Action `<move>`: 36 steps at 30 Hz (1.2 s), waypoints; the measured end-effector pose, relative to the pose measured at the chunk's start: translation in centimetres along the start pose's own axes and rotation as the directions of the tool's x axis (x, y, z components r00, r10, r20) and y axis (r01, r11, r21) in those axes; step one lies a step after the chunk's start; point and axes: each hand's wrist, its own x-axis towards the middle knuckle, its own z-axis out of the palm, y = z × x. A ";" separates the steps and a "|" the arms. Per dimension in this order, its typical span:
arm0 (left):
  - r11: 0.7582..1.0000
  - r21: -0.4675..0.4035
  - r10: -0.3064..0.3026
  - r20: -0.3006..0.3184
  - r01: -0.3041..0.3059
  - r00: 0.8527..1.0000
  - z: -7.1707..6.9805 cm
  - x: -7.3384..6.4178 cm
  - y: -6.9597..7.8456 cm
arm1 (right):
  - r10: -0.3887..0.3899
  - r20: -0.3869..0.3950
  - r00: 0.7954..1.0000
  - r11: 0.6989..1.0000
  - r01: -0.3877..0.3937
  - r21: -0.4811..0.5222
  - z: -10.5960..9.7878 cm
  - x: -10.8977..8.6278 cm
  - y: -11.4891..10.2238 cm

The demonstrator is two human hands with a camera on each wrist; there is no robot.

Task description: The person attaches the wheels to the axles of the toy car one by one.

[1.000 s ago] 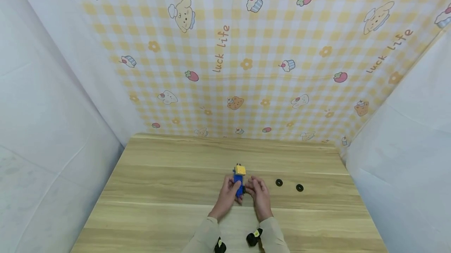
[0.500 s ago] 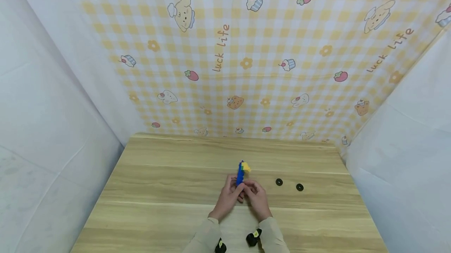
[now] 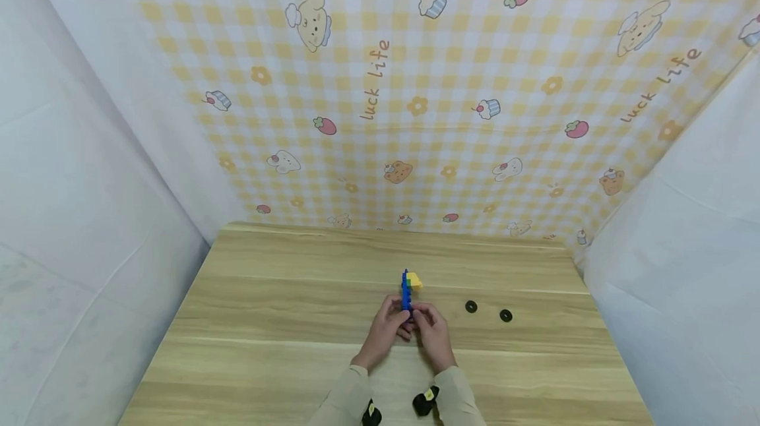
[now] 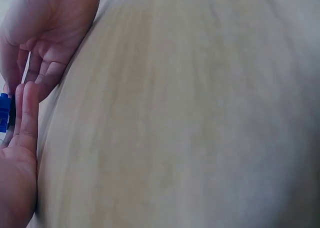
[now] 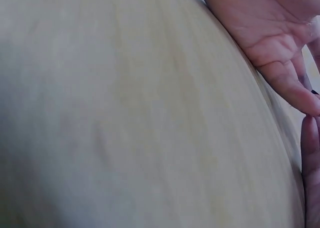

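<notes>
Pale wood-grain tabletop point(image 3: 267, 307), backed by yellow-checked cartoon cloth point(image 3: 356, 90), bears two small black rings point(image 3: 476, 308) point(image 3: 511, 316) right of the hands. Over its middle, the left hand point(image 3: 380, 335) grips a blue plastic toy point(image 3: 406, 294) with a yellow block point(image 3: 414, 279), while the right hand point(image 3: 434, 335) pinches a mostly hidden black part point(image 4: 12, 113) at its near end. Uneven pressure there could make the part slip or twist the toy loose. Since a second ago, the toy has tipped onto its edge, yellow block facing right, and the right hand has closed in.
</notes>
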 end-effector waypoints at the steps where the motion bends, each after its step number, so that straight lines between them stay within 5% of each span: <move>1: 1.000 -0.011 -0.001 -0.010 0.001 1.000 0.1 0.0 0.0 | 0.009 0.006 1.000 1.000 -0.009 0.010 -0.1 0.2 0.3; 7: 0.999 -0.044 -0.017 -0.016 0.016 1.000 0.6 0.1 -0.2 | 0.081 -0.042 0.996 0.997 -0.082 -0.008 -2.3 0.9 2.2; 12: 0.999 -0.034 -0.027 0.007 0.027 1.000 0.5 0.2 -0.1 | 0.039 -0.163 0.986 0.971 -0.076 -0.227 -6.2 0.5 1.2; 16: 0.999 -0.021 -0.038 0.008 0.039 0.999 -0.2 0.3 0.3 | -0.034 -0.254 0.966 0.896 -0.083 -0.436 -9.6 0.5 0.4; 20: 0.999 -0.012 -0.047 -0.052 0.046 0.998 -1.4 0.1 0.8 | -0.033 -0.246 0.969 0.839 -0.107 -0.533 -11.4 1.6 -0.1; 31: 0.999 -0.007 -0.053 0.025 0.053 0.998 -0.6 0.5 0.5 | 0.029 -0.130 0.991 0.661 -0.117 -0.742 -11.6 3.3 -0.2; 33: 0.999 -0.004 -0.052 0.039 0.052 0.998 -0.4 0.3 0.4 | 0.021 -0.139 0.990 0.636 -0.120 -0.762 -11.6 3.3 0.0; 36: 0.998 -0.019 -0.061 0.044 0.062 0.997 -0.3 0.0 0.4 | 0.015 -0.138 0.990 0.647 -0.115 -0.754 -11.7 3.3 0.4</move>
